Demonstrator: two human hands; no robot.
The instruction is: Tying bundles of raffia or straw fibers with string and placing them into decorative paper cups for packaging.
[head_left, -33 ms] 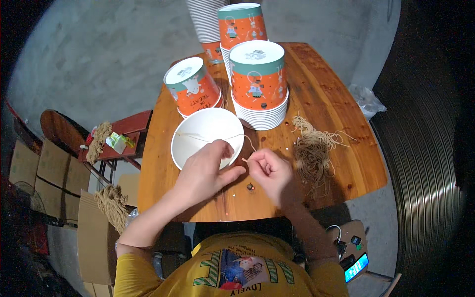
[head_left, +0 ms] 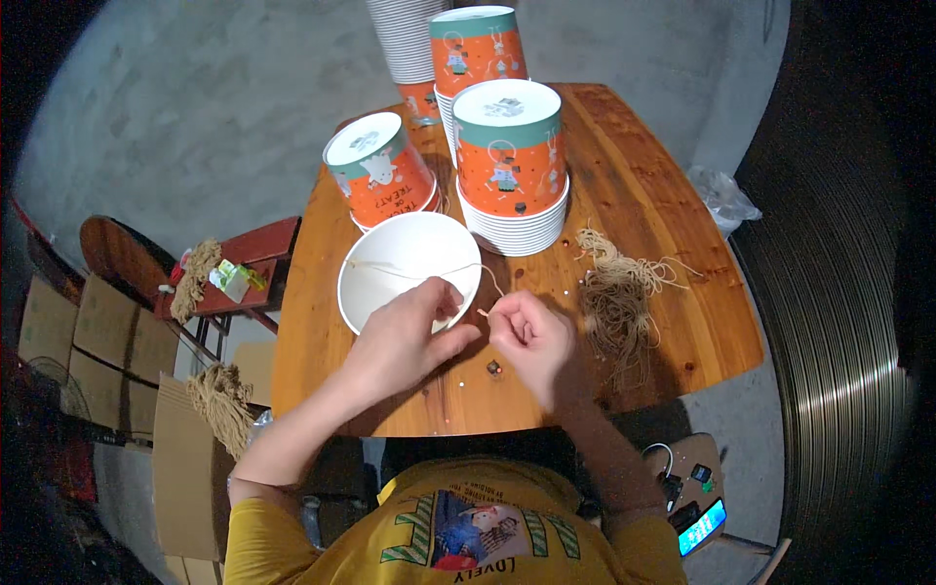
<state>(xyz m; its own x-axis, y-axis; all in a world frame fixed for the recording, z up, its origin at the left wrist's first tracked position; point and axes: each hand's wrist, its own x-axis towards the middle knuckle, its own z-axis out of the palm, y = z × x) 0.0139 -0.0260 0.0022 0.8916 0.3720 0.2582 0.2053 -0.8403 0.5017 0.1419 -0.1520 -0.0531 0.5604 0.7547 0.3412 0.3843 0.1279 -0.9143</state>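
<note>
A white-lined paper bucket [head_left: 375, 255] lies tipped on the table with its open mouth toward me. A thin beige cord [head_left: 395, 270] runs across its mouth from the left wall and passes over the right rim. My left hand [head_left: 405, 336] grips the bucket's near right rim, fingers curled inside and thumb outside; the fingertips are partly hidden. Just right of the rim, my right hand [head_left: 533, 336] is closed in a pinch on the cord, whose short end pokes out beside the fingertips.
Upside-down stacks of orange and green paper buckets [head_left: 507, 161] stand behind, with a shorter stack [head_left: 375, 175] to their left. Bundles of beige cord [head_left: 619, 312] lie at the right. A small dark bead-like piece [head_left: 494, 368] sits near the front edge. Cardboard boxes [head_left: 195, 468] stand at the left.
My left thumb has shifted very slightly left, away from the right hand. The bucket and the cord look nearly the same.
</note>
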